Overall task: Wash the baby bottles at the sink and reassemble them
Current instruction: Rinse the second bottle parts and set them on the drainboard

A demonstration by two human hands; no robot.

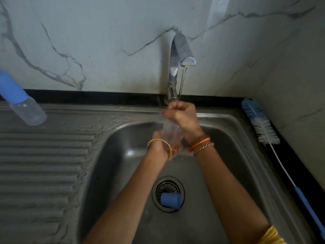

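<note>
Clear bottle: base gripped by left hand fingers, top by right hand fingers, under tap. Blue cap: on drain below.

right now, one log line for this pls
step: rinse | left hand: holds bottle base | right hand: grips bottle top | tap: running | cap: on drain | brush: counter, right
</note>
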